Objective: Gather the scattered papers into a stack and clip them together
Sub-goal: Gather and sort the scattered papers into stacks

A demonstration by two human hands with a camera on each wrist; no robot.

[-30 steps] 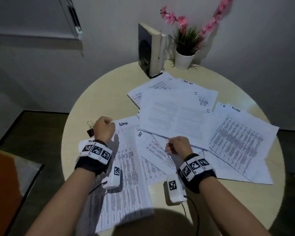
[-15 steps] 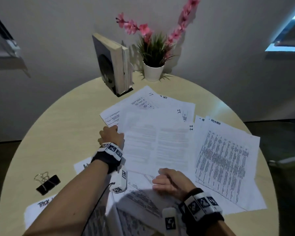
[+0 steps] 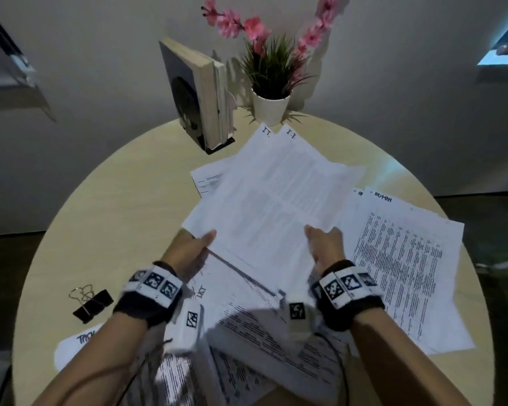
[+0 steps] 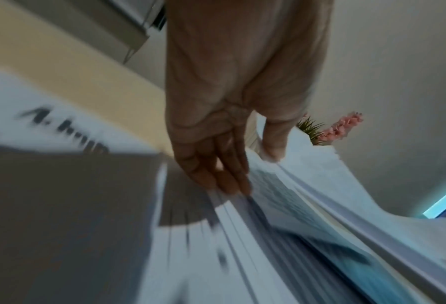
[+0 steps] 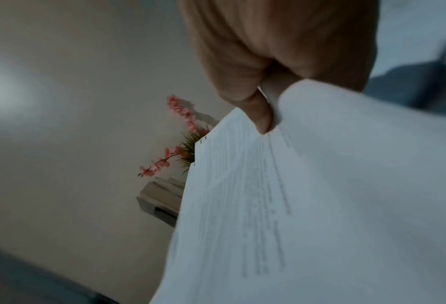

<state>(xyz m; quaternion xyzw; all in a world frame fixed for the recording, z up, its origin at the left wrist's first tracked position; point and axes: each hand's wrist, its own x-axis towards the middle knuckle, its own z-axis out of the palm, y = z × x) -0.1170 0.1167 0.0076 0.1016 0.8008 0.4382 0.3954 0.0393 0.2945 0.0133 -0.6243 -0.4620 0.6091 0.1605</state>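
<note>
White printed papers point(image 3: 399, 259) lie scattered over a round table point(image 3: 123, 206). Both hands hold a small bundle of sheets point(image 3: 276, 200) lifted off the others, its far end tilted up toward the plant. My left hand point(image 3: 197, 244) grips the bundle's near left corner, thumb on top and fingers point(image 4: 222, 172) underneath. On the near right edge my right hand point(image 3: 323, 238) pinches it, thumb point(image 5: 258, 115) over the paper point(image 5: 320, 205). A black binder clip point(image 3: 93, 301) rests on the table left of my left wrist. More sheets point(image 3: 247, 361) lie under my forearms.
An upright book in a holder point(image 3: 200, 101) and a white pot with a pink-flowered plant point(image 3: 270, 86) stand at the table's far edge by the wall. One sheet point(image 3: 77, 344) hangs at the near left edge.
Both hands have taken hold of the middle sheets and raised them off the table. Before, the left hand rested at their left edge and the right hand lay on the lower papers.
</note>
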